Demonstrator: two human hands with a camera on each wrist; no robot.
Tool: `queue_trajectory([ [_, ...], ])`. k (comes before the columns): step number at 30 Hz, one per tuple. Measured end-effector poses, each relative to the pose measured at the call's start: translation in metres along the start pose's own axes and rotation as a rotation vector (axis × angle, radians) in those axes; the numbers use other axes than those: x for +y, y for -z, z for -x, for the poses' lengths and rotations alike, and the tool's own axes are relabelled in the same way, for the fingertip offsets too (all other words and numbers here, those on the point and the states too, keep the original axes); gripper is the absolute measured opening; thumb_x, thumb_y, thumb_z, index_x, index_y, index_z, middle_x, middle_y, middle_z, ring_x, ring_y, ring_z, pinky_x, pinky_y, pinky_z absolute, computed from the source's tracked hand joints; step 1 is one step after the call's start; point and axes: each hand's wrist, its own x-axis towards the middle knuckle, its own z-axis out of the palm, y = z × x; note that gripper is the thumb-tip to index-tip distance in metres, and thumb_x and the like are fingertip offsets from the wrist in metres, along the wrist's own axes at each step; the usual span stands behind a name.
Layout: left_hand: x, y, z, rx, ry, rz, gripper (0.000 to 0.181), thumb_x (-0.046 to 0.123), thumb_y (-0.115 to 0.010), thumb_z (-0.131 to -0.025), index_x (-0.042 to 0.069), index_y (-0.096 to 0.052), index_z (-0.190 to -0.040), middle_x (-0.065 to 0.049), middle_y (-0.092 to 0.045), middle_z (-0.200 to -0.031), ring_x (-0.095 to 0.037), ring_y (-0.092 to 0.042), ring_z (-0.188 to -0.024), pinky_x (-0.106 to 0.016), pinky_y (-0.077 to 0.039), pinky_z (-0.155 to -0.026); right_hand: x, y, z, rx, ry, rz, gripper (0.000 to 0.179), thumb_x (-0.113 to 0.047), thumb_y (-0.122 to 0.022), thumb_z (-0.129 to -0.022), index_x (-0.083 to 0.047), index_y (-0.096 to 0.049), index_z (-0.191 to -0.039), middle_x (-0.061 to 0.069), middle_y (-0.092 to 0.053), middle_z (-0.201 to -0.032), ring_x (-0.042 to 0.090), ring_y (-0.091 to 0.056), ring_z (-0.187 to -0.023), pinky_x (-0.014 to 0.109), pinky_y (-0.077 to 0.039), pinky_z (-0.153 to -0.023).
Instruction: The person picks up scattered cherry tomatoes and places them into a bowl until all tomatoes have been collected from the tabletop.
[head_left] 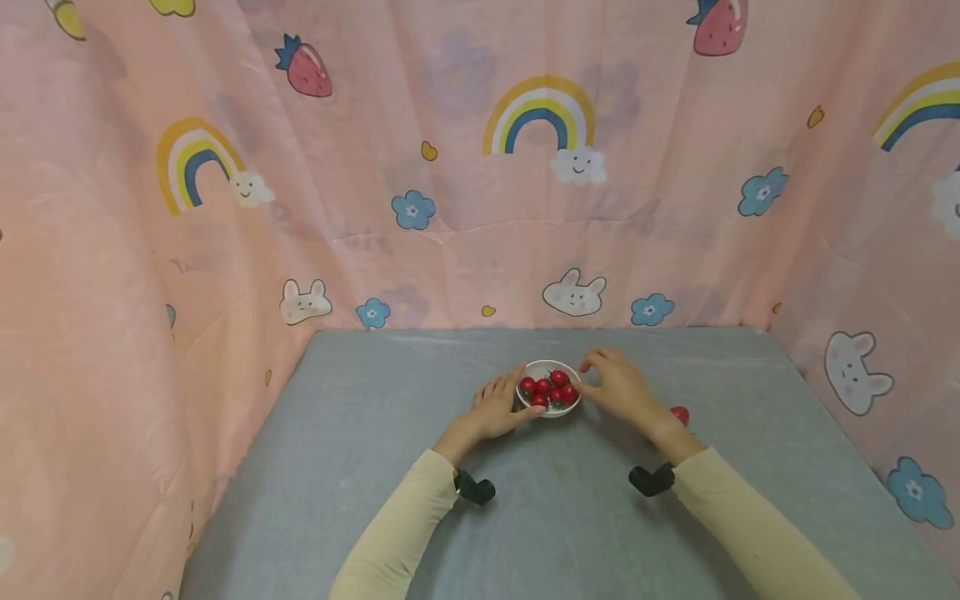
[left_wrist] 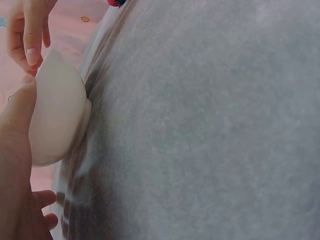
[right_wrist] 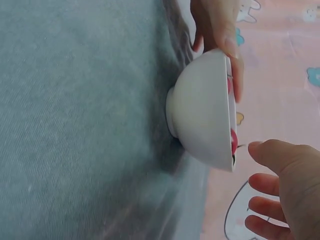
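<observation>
- Basically, the left hand (head_left: 495, 410) is holding the white bowl (right_wrist: 200, 115) at its left side, thumb and index finger wrapping the rim, prob. b/c a light round bowl would be sliding or tipping if nudged.
- Bowl is standing upright on its foot on the grey table (head_left: 360, 433), so table's taking the weight & the left hand is prob. just steadying, not lifting.
- Small red fruits (head_left: 543, 387), some w/ green stems showing, are sitting inside; curved wall's prob. stopping them from rolling off.
- Right hand (head_left: 621, 387) is hovering by the opposite rim, thumb and fingers spreading wide apart, gripping nothing visible; thumb tip's hanging just beside the stem of a fruit at the rim. That loose curve is prob. suiting small round things & clearing the rim.
- Hands are facing each other across the bowl, prob. so neither's blocking the other.
- One loose red fruit (head_left: 680, 414) is lying on the table outside the bowl, by the right wrist, partly hidden; can't tell what's stopping it from rolling, if anything.
</observation>
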Motion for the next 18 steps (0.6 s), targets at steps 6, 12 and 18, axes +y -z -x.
queue_trajectory([
  [6,-0.001,0.000,0.000,-0.005,-0.006,0.010,0.091,0.070,-0.046,-0.093,0.029,-0.001,-0.160,-0.013,-0.024,-0.164,-0.035,-0.022,-0.152,-0.058,-0.018,-0.120,0.015,0.002,0.003,0.009,-0.003,0.008,0.028,-0.027,-0.075,-0.087,-0.005,-0.066,-0.102,0.016,-0.064,-0.117,0.036,-0.058,-0.112,0.056,-0.048,-0.095],
  [12,0.001,0.001,0.001,-0.008,-0.006,0.034,0.091,0.069,-0.047,-0.093,0.029,-0.001,-0.160,-0.012,-0.022,-0.165,-0.034,-0.019,-0.153,-0.058,-0.016,-0.121,0.031,0.006,0.008,0.002,-0.018,0.028,0.030,-0.028,-0.074,-0.088,-0.004,-0.067,-0.104,0.018,-0.063,-0.118,0.037,-0.058,-0.111,0.056,-0.048,-0.094],
  [18,0.001,0.001,0.002,-0.006,-0.007,0.033,0.091,0.069,-0.047,-0.093,0.029,-0.001,-0.160,-0.012,-0.022,-0.165,-0.035,-0.019,-0.153,-0.058,-0.016,-0.120,0.045,0.015,0.019,0.006,-0.040,0.021,0.029,-0.026,-0.073,-0.088,-0.002,-0.067,-0.104,0.019,-0.063,-0.116,0.037,-0.058,-0.108,0.058,-0.048,-0.094],
])
